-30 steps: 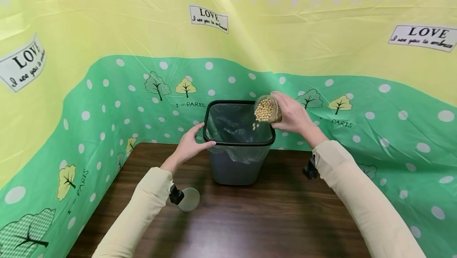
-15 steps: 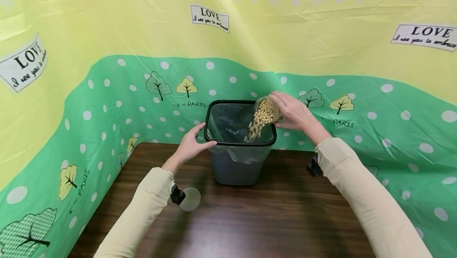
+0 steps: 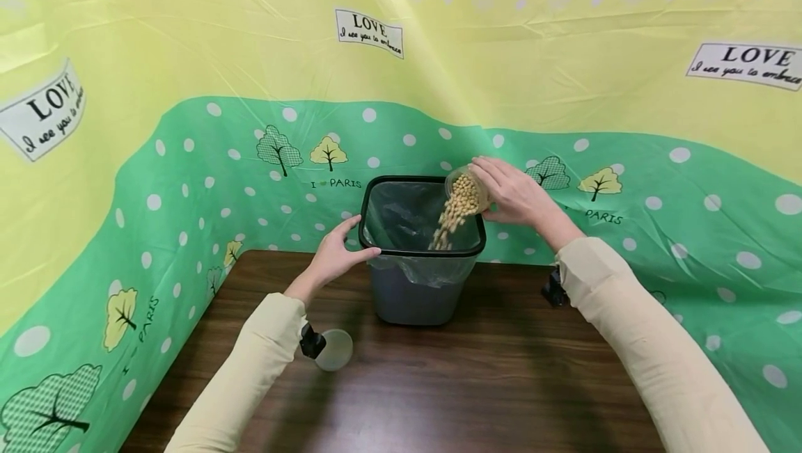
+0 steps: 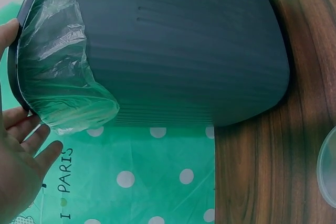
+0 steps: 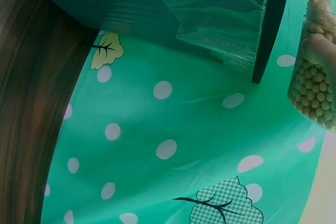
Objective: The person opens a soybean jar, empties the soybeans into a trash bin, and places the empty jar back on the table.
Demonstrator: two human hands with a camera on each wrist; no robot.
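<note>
A dark grey trash bin (image 3: 416, 293) with a black rim and a clear plastic liner (image 3: 401, 216) stands upright on the table. At its near left corner, my left hand (image 3: 333, 256) rests against the rim, thumb and fingers spread. In the left wrist view the fingertips (image 4: 21, 124) touch the rim. My right hand (image 3: 510, 192) grips a clear plastic jar (image 3: 481, 192) tilted over the bin's right side. Round pale soybeans (image 3: 452, 214) stream from its mouth into the bin. The right wrist view shows many soybeans (image 5: 315, 90) still in the jar. The bin's bottom is hidden.
A round translucent lid (image 3: 335, 350) lies on the dark wooden table (image 3: 426, 383) beside the left wrist. Behind the bin hangs a green and yellow printed cloth (image 3: 301, 140), which also covers the sides.
Only a few soybeans were falling at first; now a thick stream pours out. My right hand has tilted the jar further. The left hand and the bin have stayed in place.
</note>
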